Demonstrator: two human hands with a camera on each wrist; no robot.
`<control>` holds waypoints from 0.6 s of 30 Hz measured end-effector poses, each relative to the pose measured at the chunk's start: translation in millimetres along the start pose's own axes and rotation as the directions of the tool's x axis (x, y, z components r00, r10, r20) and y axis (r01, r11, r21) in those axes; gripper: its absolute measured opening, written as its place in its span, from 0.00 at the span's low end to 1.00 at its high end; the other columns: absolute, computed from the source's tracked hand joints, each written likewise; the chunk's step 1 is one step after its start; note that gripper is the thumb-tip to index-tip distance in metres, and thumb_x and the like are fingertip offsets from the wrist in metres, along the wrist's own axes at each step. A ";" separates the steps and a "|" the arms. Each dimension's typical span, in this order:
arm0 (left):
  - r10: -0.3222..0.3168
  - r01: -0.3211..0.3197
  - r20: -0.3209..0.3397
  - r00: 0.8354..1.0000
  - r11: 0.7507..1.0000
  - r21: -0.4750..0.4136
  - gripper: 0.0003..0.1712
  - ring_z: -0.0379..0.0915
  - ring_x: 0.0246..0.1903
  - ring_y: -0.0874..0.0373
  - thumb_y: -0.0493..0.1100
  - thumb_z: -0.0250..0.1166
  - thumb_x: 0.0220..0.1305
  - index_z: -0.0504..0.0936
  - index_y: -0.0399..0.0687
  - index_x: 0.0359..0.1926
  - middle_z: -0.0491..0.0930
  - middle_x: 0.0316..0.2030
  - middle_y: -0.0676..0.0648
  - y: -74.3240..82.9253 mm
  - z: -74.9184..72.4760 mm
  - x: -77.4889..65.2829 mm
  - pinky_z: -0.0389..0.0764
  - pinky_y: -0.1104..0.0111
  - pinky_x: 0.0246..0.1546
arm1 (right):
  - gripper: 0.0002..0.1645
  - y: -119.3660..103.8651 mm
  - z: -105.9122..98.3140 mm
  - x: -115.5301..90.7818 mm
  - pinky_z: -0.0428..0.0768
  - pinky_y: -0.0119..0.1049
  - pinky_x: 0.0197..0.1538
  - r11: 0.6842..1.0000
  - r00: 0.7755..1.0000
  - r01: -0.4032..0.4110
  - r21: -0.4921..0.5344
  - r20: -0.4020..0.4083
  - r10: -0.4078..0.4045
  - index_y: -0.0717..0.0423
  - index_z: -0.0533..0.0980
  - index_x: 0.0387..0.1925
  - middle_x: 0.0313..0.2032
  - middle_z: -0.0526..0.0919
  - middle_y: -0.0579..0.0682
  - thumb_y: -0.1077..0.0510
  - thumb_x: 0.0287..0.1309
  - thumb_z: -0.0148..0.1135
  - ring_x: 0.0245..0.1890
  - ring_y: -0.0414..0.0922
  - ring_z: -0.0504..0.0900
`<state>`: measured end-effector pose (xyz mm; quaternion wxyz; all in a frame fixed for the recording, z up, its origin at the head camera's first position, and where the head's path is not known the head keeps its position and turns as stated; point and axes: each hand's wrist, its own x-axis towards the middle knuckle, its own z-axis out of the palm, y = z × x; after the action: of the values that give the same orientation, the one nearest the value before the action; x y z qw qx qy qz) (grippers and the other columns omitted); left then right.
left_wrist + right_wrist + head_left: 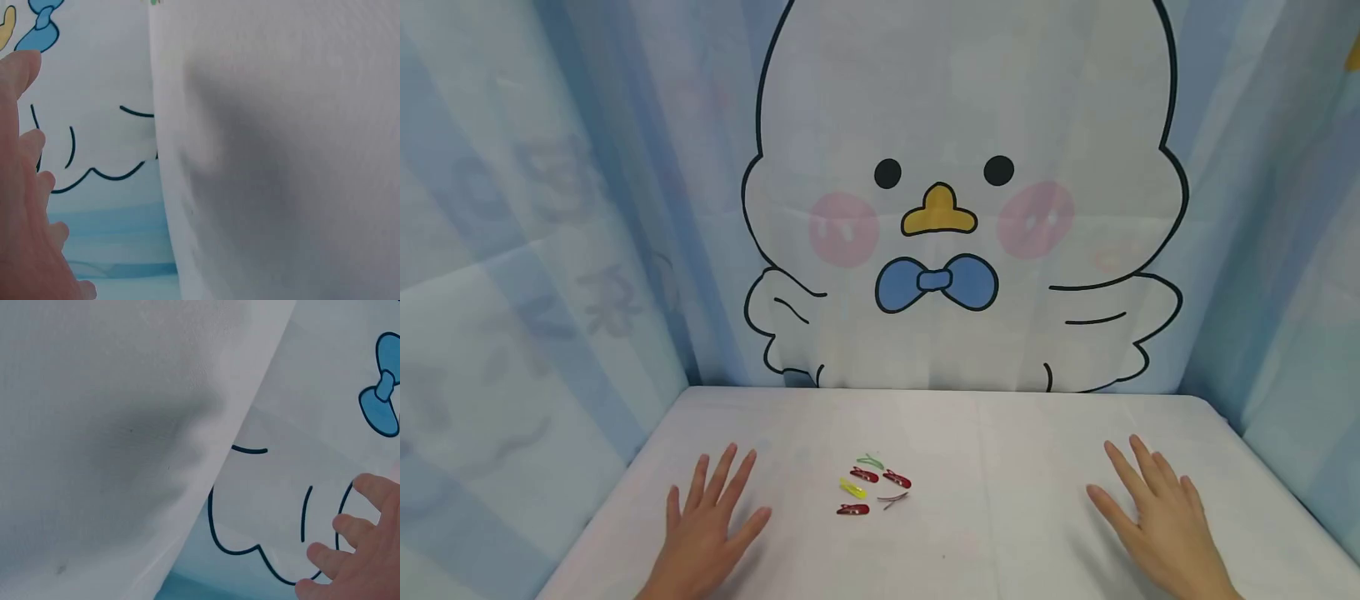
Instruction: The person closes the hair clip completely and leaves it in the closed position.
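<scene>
Three dark red hair clips lie on the white table: one at the upper left of the group (pixel 864 475), one to its right (pixel 897 478) and one nearest the front (pixel 853 509). Among them are a yellow hair clip (pixel 853 488), a thin green clip-like piece (pixel 870 460) and a thin purplish piece (pixel 893 500) with spread ends. My left hand (pixel 706 525), fingers spread and palm down, is left of the group and holds nothing. Far to the right, my right hand (pixel 1161 517) is likewise spread and holds nothing. Both wrist views show fingers extended over the table, with shadows beneath.
The white table (pixel 1045 467) ends at a back edge against a curtain (pixel 970 350) printed with a white bird and a blue bow tie. Pale blue curtains hang along the left side (pixel 512 333) and the right side (pixel 1285 333).
</scene>
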<state>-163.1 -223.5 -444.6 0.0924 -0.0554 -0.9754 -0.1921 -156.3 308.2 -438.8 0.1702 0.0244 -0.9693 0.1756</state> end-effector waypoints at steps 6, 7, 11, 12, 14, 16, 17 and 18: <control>-0.013 0.013 0.032 0.999 1.000 0.014 0.46 0.33 0.74 0.32 0.66 0.61 0.67 0.59 0.53 0.78 0.48 0.78 0.40 11.4 11.7 5.7 0.33 0.27 0.61 | 0.44 -5.6 4.0 2.1 0.34 0.71 0.67 1.000 1.000 0.017 0.026 -0.006 -0.017 0.63 0.60 0.73 0.73 0.53 0.73 0.38 0.70 0.57 0.68 0.76 0.51; -0.011 0.011 0.031 0.999 1.000 0.017 0.46 0.33 0.74 0.32 0.66 0.62 0.67 0.59 0.53 0.78 0.48 0.78 0.40 13.1 13.2 6.4 0.33 0.27 0.61 | 0.44 -6.7 4.4 3.0 0.33 0.70 0.68 0.999 1.000 0.016 0.029 -0.001 -0.016 0.63 0.60 0.74 0.73 0.52 0.72 0.38 0.70 0.56 0.69 0.76 0.51; 0.005 -0.006 0.012 1.000 1.000 0.026 0.46 0.35 0.74 0.32 0.66 0.62 0.66 0.60 0.53 0.78 0.50 0.78 0.40 18.7 15.5 8.4 0.34 0.27 0.61 | 0.44 -11.1 5.3 5.6 0.34 0.70 0.68 0.999 0.999 0.033 0.036 -0.008 -0.033 0.62 0.61 0.73 0.73 0.53 0.72 0.38 0.69 0.58 0.69 0.75 0.51; 0.008 -0.009 0.008 1.000 1.000 0.026 0.46 0.35 0.74 0.32 0.66 0.63 0.66 0.60 0.53 0.78 0.50 0.78 0.40 19.8 15.8 9.0 0.34 0.27 0.61 | 0.44 -11.8 5.6 6.4 0.33 0.69 0.68 0.999 0.999 0.039 0.033 -0.012 -0.039 0.62 0.61 0.74 0.73 0.52 0.72 0.38 0.70 0.57 0.70 0.75 0.50; 0.016 -0.016 -0.001 1.000 0.999 0.031 0.46 0.35 0.74 0.32 0.66 0.62 0.66 0.60 0.54 0.78 0.50 0.78 0.40 22.4 16.1 10.7 0.34 0.27 0.61 | 0.43 -13.8 5.7 7.5 0.33 0.69 0.69 0.998 0.998 0.057 0.033 -0.030 -0.056 0.61 0.62 0.73 0.73 0.53 0.71 0.39 0.69 0.58 0.70 0.74 0.51; 0.022 -0.022 -0.005 1.000 0.999 0.037 0.46 0.35 0.75 0.33 0.66 0.62 0.66 0.60 0.55 0.78 0.50 0.78 0.41 25.0 16.8 13.1 0.34 0.27 0.62 | 0.43 -16.0 5.8 9.0 0.32 0.68 0.69 0.997 0.996 0.075 0.028 -0.046 -0.073 0.60 0.62 0.73 0.74 0.54 0.70 0.39 0.69 0.59 0.70 0.73 0.51; 0.027 -0.026 -0.009 1.000 0.999 0.041 0.46 0.35 0.75 0.33 0.66 0.62 0.66 0.60 0.55 0.78 0.50 0.78 0.41 26.2 17.3 14.3 0.34 0.27 0.62 | 0.43 -17.3 6.1 9.7 0.32 0.67 0.69 0.997 0.995 0.080 0.021 -0.052 -0.079 0.59 0.62 0.73 0.74 0.54 0.69 0.38 0.69 0.59 0.71 0.73 0.51; 0.033 -0.032 -0.011 0.999 0.998 0.046 0.46 0.35 0.75 0.33 0.66 0.63 0.66 0.60 0.55 0.78 0.50 0.78 0.42 27.5 18.1 15.6 0.34 0.27 0.62 | 0.43 -18.5 6.4 10.5 0.31 0.67 0.69 0.996 0.995 0.086 0.014 -0.059 -0.085 0.59 0.63 0.73 0.74 0.54 0.69 0.38 0.69 0.59 0.71 0.73 0.51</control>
<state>-177.3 -190.1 -447.9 0.1027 -0.0679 -0.9780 -0.1686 -166.3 288.8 -434.7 0.2054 0.0622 -0.9606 0.1768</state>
